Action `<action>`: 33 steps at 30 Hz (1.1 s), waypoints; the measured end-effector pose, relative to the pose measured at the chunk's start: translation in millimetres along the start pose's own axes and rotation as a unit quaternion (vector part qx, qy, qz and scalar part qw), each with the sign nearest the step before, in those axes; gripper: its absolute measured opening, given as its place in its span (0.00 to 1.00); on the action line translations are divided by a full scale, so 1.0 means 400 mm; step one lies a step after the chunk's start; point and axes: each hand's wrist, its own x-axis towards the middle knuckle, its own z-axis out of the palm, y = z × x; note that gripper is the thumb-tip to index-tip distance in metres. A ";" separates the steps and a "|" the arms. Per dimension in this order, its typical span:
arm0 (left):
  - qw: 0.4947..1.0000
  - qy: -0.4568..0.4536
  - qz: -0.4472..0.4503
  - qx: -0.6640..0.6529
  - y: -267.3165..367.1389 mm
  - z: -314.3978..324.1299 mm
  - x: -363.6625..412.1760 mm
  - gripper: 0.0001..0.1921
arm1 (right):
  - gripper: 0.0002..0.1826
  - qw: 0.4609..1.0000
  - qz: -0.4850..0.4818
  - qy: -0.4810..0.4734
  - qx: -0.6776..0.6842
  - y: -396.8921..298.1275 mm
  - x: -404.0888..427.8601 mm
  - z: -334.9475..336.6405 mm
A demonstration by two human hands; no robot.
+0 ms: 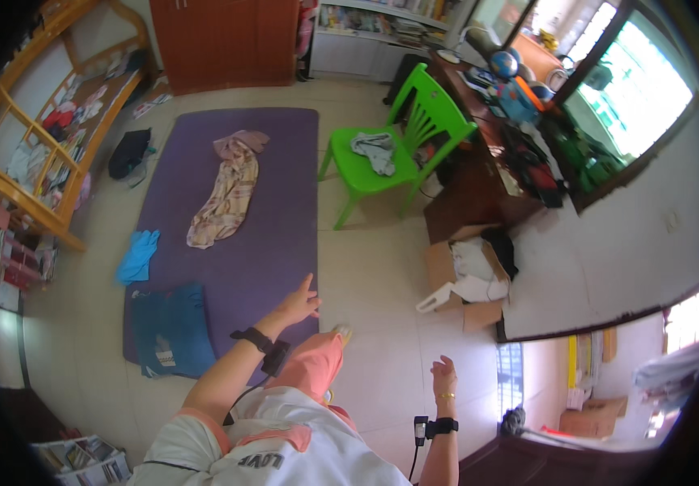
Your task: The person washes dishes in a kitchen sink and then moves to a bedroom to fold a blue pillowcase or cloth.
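My left hand (301, 302) is held out over the right edge of the purple mat (276, 243), fingers apart and holding nothing. Lower right, above the tiled floor, is my right hand (444, 372), its fingers loosely curled with nothing in them. On the mat lie a crumpled plaid cloth (226, 197) and a mauve cloth (241, 143) that touches its upper end. A folded dark blue cloth item (173, 331) rests at the mat's lower left corner. Bright blue cloth (138, 256) lies across the mat's left edge. Both wrists bear black straps with small cabled devices.
A green plastic chair (358, 164) with a grey garment (375, 152) on it stands right of the mat. Beyond are a cluttered wooden desk (468, 200) and an open cardboard box (440, 270). A wooden bunk bed (70, 228) and a dark bag (129, 155) are at the left.
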 end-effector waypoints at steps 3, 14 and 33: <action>0.997 0.016 -0.050 -0.060 0.028 -0.030 0.124 0.33 | 0.23 0.992 -0.085 -0.087 0.034 -0.089 0.166 0.104; 0.996 0.057 -0.022 0.062 0.111 -0.182 0.706 0.26 | 0.28 0.965 -0.108 -0.186 -0.150 -0.444 0.779 0.372; 0.897 0.250 -0.337 -0.141 -0.037 -0.186 0.977 0.21 | 0.40 0.758 -0.402 -0.202 -0.472 -0.967 1.748 0.931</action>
